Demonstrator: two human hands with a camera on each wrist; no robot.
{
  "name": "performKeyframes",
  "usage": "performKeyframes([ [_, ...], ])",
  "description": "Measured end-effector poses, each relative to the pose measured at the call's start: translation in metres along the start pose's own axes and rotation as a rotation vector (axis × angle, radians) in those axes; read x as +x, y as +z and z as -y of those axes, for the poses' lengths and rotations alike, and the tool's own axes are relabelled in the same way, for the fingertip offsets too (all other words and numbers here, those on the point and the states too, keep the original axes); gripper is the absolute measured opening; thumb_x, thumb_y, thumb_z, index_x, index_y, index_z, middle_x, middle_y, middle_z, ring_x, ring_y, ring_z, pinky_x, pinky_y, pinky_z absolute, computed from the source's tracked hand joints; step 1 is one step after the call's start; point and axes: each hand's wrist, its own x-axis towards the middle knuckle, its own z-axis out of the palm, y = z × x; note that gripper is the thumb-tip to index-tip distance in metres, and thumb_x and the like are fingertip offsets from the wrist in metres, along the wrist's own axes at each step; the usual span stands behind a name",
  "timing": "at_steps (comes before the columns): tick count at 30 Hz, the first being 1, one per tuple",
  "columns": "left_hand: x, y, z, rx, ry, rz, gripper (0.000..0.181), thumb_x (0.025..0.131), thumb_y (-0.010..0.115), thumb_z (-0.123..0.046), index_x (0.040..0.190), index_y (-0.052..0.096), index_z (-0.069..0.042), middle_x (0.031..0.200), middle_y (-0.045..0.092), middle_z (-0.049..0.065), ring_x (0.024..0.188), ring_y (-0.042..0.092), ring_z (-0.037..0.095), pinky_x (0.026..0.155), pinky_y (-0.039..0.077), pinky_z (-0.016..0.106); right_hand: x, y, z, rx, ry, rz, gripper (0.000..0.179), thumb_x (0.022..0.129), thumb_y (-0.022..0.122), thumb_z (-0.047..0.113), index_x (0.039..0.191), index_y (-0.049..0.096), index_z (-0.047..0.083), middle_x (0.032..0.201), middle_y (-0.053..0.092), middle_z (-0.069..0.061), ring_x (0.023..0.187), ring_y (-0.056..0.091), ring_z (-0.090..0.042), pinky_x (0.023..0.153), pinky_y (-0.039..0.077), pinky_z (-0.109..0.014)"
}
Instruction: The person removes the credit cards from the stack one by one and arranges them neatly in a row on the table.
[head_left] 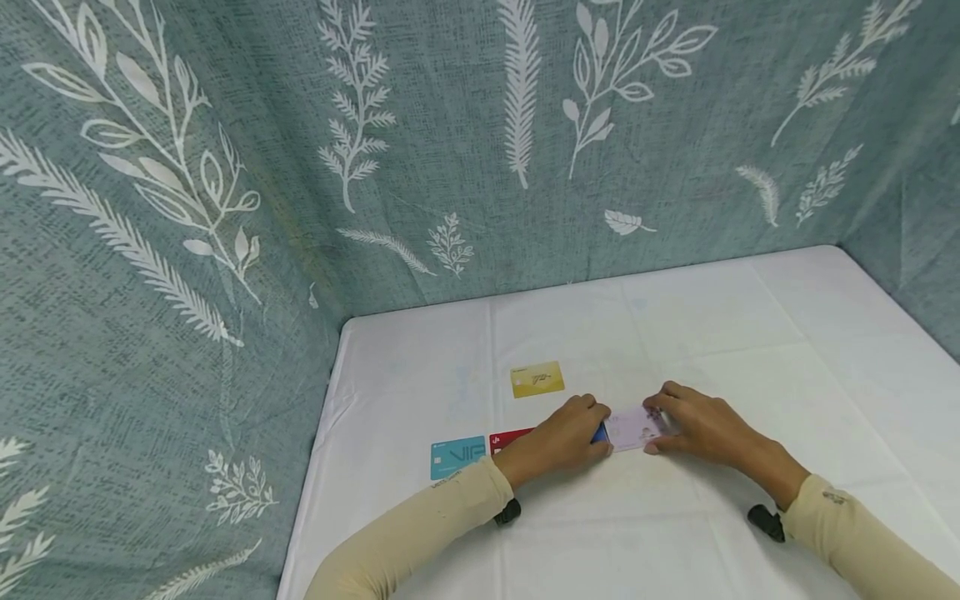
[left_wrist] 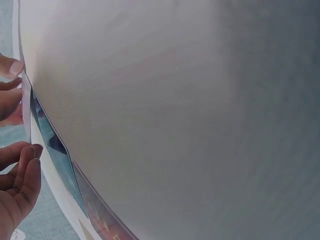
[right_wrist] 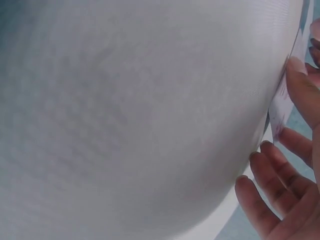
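A pale pink card (head_left: 628, 427) with a small portrait-like print lies flat on the white table between both hands. My left hand (head_left: 558, 440) holds its left end, the index finger at the far corner and the thumb at the near one. At its right end, my right hand (head_left: 705, 427) grips the far and near edges between fingers and thumb. Beneath the left hand a blue card (head_left: 599, 433) shows only in part, against the pink card's left side. Further left is a red card (head_left: 506, 439), partly covered by the hand, then a teal card (head_left: 456, 457) in the same row.
A yellow card (head_left: 537, 379) lies by itself behind the row. Black wrist devices (head_left: 767, 523) sit under both forearms. The white tabletop (head_left: 750, 333) ends at a green leaf-patterned curtain (head_left: 450, 150) at the back and sides.
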Motion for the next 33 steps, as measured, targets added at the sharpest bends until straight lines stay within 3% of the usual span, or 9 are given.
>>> performKeyframes([
  [5,0.0000,-0.0010,-0.0004,-0.005,-0.005,0.004,0.049,0.095,0.069,-0.033,0.134,0.061,-0.004,0.121,0.064,0.008,0.097,0.055,0.011,0.083,0.046,0.015,0.0010,0.0010,-0.0012,-0.003,0.006,0.005,0.047,0.079,0.085,0.037,0.114,0.071,0.008,0.096,0.061,0.003,0.073,0.046,-0.002,0.060,0.043,-0.022],
  [13,-0.0006,-0.0003,0.0012,-0.004,0.044,-0.030,0.043,0.096,0.069,-0.028,0.130,0.063,-0.003,0.115,0.066,0.007,0.090,0.054,0.010,0.076,0.044,0.014,0.0013,0.0003,-0.0033,-0.029,0.008,0.010,0.045,0.079,0.084,0.035,0.113,0.071,0.008,0.096,0.062,0.002,0.073,0.047,-0.002,0.060,0.045,-0.023],
  [33,-0.0010,-0.0021,0.0001,0.009,0.021,0.019,0.045,0.096,0.068,-0.031,0.133,0.062,-0.007,0.121,0.063,0.006,0.095,0.054,0.011,0.081,0.045,0.016,0.0031,-0.0023,-0.0033,-0.036,-0.013,0.019,0.044,0.078,0.085,0.035,0.110,0.072,0.008,0.095,0.062,0.002,0.073,0.046,-0.002,0.059,0.045,-0.022],
])
